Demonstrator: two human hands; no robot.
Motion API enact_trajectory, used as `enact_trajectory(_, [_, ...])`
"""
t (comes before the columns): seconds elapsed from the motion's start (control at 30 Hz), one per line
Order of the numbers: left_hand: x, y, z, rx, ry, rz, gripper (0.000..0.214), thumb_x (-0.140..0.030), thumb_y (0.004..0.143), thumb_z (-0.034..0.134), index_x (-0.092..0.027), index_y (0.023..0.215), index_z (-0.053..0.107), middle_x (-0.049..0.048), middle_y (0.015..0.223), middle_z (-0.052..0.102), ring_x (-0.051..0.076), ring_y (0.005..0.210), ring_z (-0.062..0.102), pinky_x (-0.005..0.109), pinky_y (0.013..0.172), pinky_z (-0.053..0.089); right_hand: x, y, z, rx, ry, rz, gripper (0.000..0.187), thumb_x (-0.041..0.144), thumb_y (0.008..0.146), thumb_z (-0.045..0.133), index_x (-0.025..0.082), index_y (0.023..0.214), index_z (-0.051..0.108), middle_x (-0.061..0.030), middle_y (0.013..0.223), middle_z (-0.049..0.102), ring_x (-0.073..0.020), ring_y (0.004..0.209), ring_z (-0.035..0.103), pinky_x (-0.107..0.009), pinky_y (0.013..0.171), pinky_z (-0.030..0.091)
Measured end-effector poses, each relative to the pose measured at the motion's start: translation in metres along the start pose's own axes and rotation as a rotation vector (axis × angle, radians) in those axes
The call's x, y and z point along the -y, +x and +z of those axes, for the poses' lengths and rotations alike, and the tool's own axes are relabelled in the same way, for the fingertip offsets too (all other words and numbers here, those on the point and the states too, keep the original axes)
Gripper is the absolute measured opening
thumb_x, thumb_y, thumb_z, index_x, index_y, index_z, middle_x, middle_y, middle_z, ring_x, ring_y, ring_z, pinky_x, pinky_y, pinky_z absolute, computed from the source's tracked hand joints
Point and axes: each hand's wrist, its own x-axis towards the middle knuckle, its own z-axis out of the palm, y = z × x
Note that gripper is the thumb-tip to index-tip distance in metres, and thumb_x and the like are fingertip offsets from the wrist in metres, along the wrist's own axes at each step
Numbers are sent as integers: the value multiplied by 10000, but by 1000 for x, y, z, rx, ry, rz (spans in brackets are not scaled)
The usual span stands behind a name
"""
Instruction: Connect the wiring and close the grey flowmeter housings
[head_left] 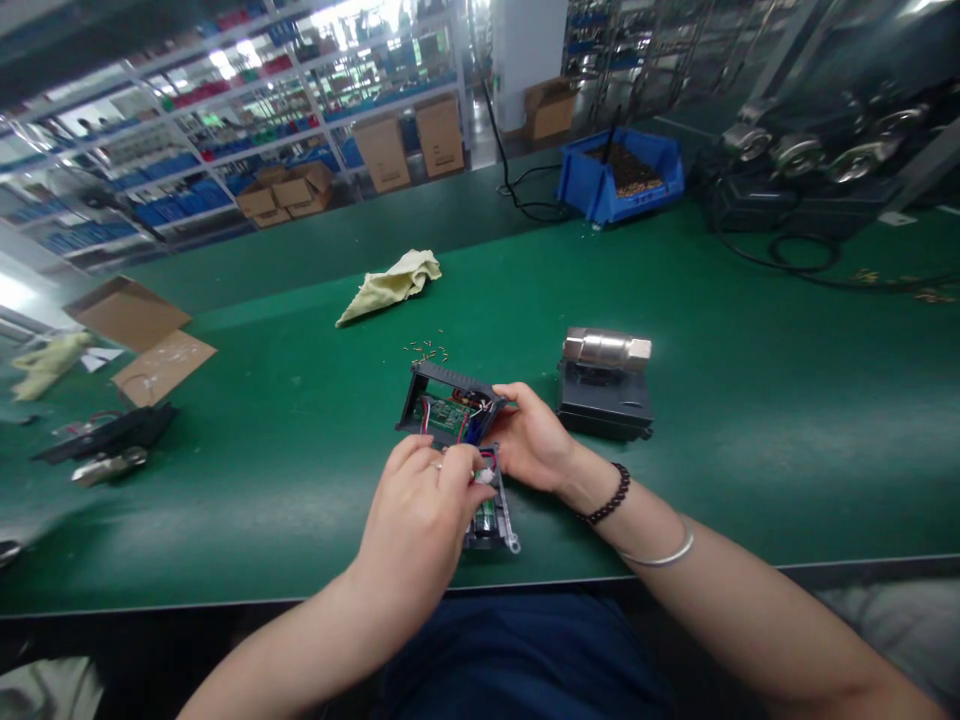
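A dark open housing (442, 395) with a green circuit board and red and blue wires lies on the green table near the front edge. My right hand (534, 440) grips its right side. My left hand (424, 510) pinches a small white connector (484, 476) on the wires, above a second dark part (491, 520) lying against the housing. A few small brass screws (427, 350) are scattered just behind the housing.
A dark unit topped by a metal cylinder (606, 385) stands right of my hands. A yellow cloth (394, 285) lies further back, a blue bin (622, 175) at the far right, cardboard pieces (142, 335) and another dark part (112, 435) to the left. Shelving and boxes stand behind.
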Motion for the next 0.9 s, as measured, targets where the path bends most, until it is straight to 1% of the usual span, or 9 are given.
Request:
enact_trajectory(0.23, [-31, 0, 11, 77, 271, -32, 197, -15, 763, 507, -126, 700, 657, 80, 641, 659, 234, 651, 635, 397, 748, 557, 0, -3, 2, -11, 2, -3, 220, 350, 740, 442, 181, 733, 584, -3, 611, 611, -149, 555, 524, -257, 573, 400])
enact_trajectory(0.37, [-49, -3, 12, 93, 387, -25, 305, 26, 718, 416, -14, 841, 693, 174, 761, 695, 286, 744, 664, 427, 771, 559, 0, -5, 6, -19, -6, -18, 205, 343, 732, 453, 186, 715, 584, -20, 651, 639, -174, 618, 566, -292, 630, 444])
enact_trajectory(0.43, [-52, -5, 12, 59, 377, -51, 314, 17, 759, 406, -26, 900, 683, 152, 741, 688, 273, 708, 652, 413, 715, 560, 0, -6, 7, -38, -19, -35, 201, 336, 726, 449, 190, 701, 584, -25, 671, 657, -189, 680, 596, -305, 664, 461])
enact_trajectory(0.53, [-48, -8, 13, 16, 245, -101, 240, -22, 830, 442, -115, 829, 663, 63, 641, 643, 219, 616, 595, 345, 619, 527, 0, -8, 7, -35, -57, -61, 227, 361, 711, 461, 190, 722, 611, -21, 684, 675, -194, 716, 615, -291, 630, 453])
enact_trajectory(0.63, [-43, -12, 17, -94, 207, -255, 177, -83, 858, 519, -151, 955, 649, 91, 864, 689, 241, 766, 609, 380, 716, 499, 2, -11, 2, -10, -141, -132, 250, 396, 675, 524, 188, 752, 638, -12, 692, 685, -198, 730, 625, -282, 608, 444])
enact_trajectory(0.67, [-41, -14, 19, -136, 247, -329, 225, -122, 856, 555, -135, 1071, 623, 140, 1019, 679, 277, 877, 609, 419, 778, 487, 2, -14, 0, -1, -178, -159, 257, 408, 662, 551, 187, 754, 644, -14, 701, 689, -205, 742, 630, -296, 630, 457])
enact_trajectory(0.73, [-39, -18, 22, -183, 343, -437, 490, -224, 847, 605, -28, 1279, 485, 269, 1260, 561, 369, 1083, 547, 511, 892, 438, 4, -20, -4, 8, -247, -214, 285, 428, 642, 595, 184, 775, 659, -29, 749, 701, -228, 776, 642, -351, 709, 487])
enact_trajectory(0.8, [-37, -22, 25, -156, 354, -441, 619, -298, 859, 588, 65, 1322, 395, 323, 1279, 535, 402, 1146, 517, 567, 952, 385, 4, -29, -7, 3, -302, -282, 320, 432, 644, 619, 193, 849, 678, -43, 842, 713, -249, 825, 651, -406, 780, 499])
enact_trajectory(0.9, [-39, -27, 28, -105, 315, -376, 470, -268, 925, 469, 45, 1275, 456, 254, 1151, 655, 354, 1072, 588, 570, 963, 363, 2, -47, -9, -9, -453, -438, 376, 441, 710, 608, 236, 1019, 678, -50, 1050, 695, -260, 971, 632, -423, 865, 496])
